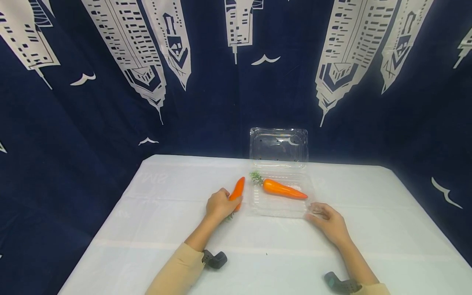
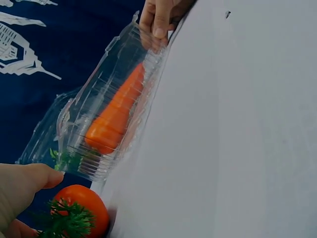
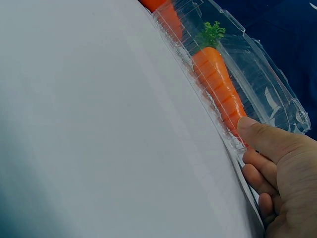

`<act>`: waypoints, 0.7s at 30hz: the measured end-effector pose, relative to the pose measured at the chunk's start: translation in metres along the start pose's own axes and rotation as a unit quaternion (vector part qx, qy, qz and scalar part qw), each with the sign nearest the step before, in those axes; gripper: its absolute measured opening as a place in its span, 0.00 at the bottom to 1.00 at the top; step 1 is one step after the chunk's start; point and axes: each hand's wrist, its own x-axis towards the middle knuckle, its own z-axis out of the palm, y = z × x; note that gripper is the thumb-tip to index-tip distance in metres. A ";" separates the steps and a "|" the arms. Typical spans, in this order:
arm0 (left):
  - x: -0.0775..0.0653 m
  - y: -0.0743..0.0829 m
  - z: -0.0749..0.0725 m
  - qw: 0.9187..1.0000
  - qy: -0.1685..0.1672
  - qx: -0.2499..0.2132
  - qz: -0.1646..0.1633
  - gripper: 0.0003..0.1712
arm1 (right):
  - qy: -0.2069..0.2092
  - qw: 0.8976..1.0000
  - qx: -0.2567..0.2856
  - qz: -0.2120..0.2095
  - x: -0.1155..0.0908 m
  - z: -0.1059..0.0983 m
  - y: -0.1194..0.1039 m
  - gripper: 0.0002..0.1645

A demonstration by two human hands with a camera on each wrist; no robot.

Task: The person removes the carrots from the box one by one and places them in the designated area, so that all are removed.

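My left hand point(image 1: 218, 206) holds an orange carrot point(image 1: 239, 187) with a green leafy top, just left of a clear plastic clamshell box point(image 1: 274, 208). In the left wrist view the thumb lies near the thick end of this carrot point(image 2: 94, 203), with its green top toward the camera. A second carrot point(image 1: 282, 189) lies inside the box, its leaves at the left and its tip to the right. My right hand point(image 1: 333, 224) pinches the box's near right corner. The right wrist view shows the thumb point(image 3: 262, 136) on the box's edge beside the carrot tip.
The clear lid point(image 1: 278, 143) stands raised at the back of the box. A white-covered table point(image 1: 177, 229) carries everything. Behind its far edge hangs a dark blue cloth point(image 1: 236, 102) with white building prints.
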 end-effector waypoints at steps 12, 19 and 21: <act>0.001 0.013 -0.009 1.000 0.005 0.014 0.016 0.28 | 0.000 1.000 0.002 -0.006 -0.001 -0.001 0.001 0.34; 0.004 0.027 -0.009 0.999 0.005 0.007 0.040 0.24 | 0.002 1.000 0.007 -0.009 0.000 -0.001 0.001 0.33; 0.005 0.032 -0.009 0.999 0.005 0.001 0.050 0.24 | 0.001 1.000 0.005 -0.006 0.000 -0.001 0.001 0.34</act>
